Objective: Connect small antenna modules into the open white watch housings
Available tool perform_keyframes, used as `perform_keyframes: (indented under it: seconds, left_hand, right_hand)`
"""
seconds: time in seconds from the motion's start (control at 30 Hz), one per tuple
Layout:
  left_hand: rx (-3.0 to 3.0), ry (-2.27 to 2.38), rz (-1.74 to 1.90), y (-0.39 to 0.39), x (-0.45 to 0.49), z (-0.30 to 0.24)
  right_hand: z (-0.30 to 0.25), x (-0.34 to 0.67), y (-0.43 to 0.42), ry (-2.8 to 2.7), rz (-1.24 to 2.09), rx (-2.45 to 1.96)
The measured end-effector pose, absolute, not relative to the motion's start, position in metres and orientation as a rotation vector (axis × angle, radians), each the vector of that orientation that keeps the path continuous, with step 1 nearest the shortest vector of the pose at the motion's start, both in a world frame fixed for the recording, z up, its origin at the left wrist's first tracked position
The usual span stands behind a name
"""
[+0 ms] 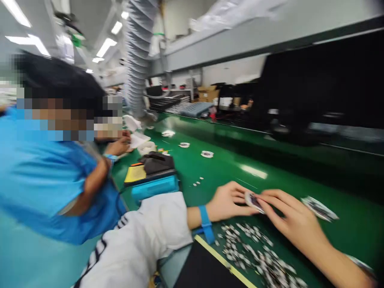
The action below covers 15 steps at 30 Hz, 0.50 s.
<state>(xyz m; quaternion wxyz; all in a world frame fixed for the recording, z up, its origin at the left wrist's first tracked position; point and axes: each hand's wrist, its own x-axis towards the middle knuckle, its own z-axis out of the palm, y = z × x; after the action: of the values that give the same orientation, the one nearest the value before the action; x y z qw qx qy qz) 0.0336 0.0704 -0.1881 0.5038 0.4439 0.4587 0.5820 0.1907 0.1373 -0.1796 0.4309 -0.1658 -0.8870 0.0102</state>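
My grip was narrow on both sides: my left hand (228,202) and my right hand (294,220) pinched a small printed piece (253,202) between their fingertips, just above the middle of the lower right of the frame. A longer printed strip (319,209) lay just beyond my right hand, though I could not tell whether my fingers touched it. Below my hands, a loose heap of small printed pieces (252,250) covered much of the green tabletop (345,224), so most of the pieces in view lay unsorted there. Its edge ran close to a black pad with a yellow border (207,268). A blue strap (205,220) circled my left wrist, below a white striped sleeve (135,244). Only a few tiny white bits (196,182) lay apart, toward the middle of the frame. At the left of the frame, a co-worker in a blue shirt (51,188) worked with one hand (118,146) near a blue case (154,188) and white items farther up the tabletop.
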Motion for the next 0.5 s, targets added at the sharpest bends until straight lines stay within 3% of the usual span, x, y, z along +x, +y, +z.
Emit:
perform_keyframes:
  seconds: [0.5]
  left_hand:
    - [1.183,1.105,1.304,0.0774,0.0326,-0.1893]
  right_hand:
    - [-0.1768,0.1939,0.1442,-2.447,0.046,-0.48]
